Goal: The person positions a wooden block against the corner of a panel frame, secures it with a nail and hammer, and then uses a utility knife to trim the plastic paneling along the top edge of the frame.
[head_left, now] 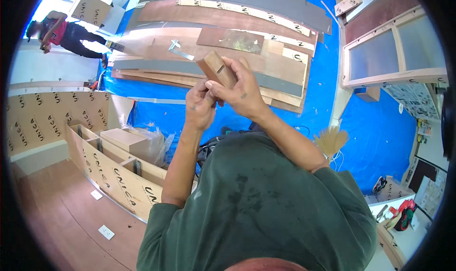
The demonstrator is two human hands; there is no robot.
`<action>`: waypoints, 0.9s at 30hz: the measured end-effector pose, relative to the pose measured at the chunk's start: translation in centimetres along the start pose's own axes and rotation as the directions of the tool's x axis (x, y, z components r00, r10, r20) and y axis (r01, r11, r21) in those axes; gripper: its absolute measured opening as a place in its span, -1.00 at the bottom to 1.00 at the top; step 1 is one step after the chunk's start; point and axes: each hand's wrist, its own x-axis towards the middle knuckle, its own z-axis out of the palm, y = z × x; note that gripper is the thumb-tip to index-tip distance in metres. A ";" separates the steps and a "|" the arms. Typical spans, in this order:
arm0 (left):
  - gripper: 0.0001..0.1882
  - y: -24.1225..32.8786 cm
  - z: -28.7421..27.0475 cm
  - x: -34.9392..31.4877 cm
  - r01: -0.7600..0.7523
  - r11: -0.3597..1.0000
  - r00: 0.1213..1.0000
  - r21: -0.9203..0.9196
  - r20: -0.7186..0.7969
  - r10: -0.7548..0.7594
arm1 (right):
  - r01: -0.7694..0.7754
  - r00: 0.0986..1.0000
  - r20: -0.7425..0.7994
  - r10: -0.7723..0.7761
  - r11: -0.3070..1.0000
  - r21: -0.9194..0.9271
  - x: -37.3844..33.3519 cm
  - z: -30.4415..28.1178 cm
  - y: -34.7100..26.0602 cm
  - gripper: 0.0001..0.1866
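Note:
Raised in front of my chest is a small wooden hand plane (217, 69), a brown block with a dark slot across its upward face. My right hand (243, 91) wraps round its right side, thumb along the near end and fingers behind it. Close against that near end is my left hand (200, 107), its fingers curled and pressed to the plane where the two hands meet. The undersides of the plane and some fingertips are hidden.
Beyond the hands lies a wide stack of wooden boards (166, 43) on blue sheeting (327, 81), with a metal square (180, 50) on top. A long wooden frame (114, 169) stands at the left. Another person (66, 33) stands far left. A broom head (331, 140) is at my right.

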 end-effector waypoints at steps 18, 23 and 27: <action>-0.58 1.6 4.0 1.7 -0.072 0.898 0.995 0.433 -0.026 0.092 | -0.245 0.968 0.214 0.128 0.642 0.726 1.2 -2.1 -0.1 -0.28; -0.63 0.0 4.8 2.0 -0.186 0.904 0.980 0.385 0.012 0.196 | -0.144 0.989 0.113 0.093 0.762 0.632 1.4 -2.9 -1.2 -0.32; -0.72 -0.1 5.2 2.1 -0.204 0.850 0.978 0.486 0.075 0.192 | -0.019 0.999 0.050 -0.003 0.897 0.442 1.6 -3.5 -0.9 -0.36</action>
